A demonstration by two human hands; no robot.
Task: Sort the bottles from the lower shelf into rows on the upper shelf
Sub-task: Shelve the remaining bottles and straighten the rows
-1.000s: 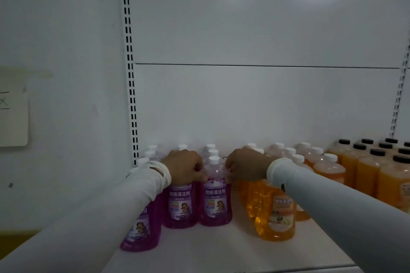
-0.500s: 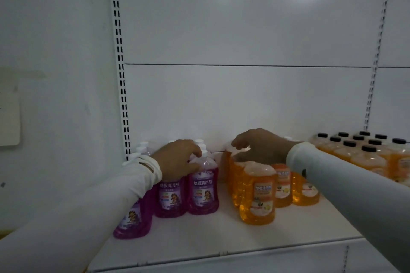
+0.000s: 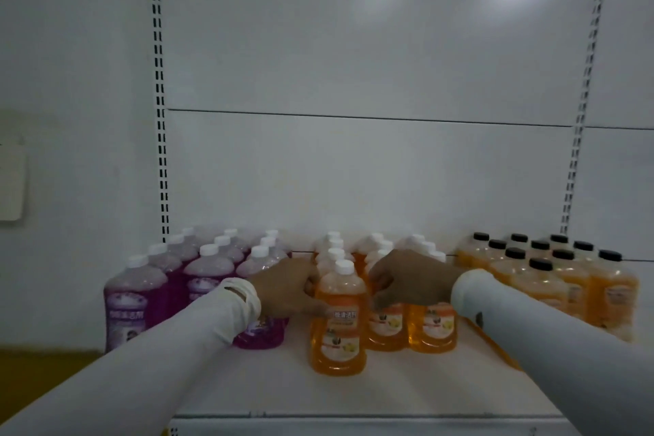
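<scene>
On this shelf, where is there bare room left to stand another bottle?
Bare shelf runs along the front edge, ahead of the front orange bottle. A narrow gap separates the purple bottles from the white-capped orange ones, with the left hand in it. The back is packed across to the black-capped bottles.

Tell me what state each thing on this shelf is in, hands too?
Purple bottles: upright, capped, in rows.
Front orange bottle: upright, capped, ahead of its row.
Black-capped bottles: upright, grouped at right.
Left hand: touching the front orange bottle's side.
Right hand: curled over orange bottles; grip unclear.
</scene>
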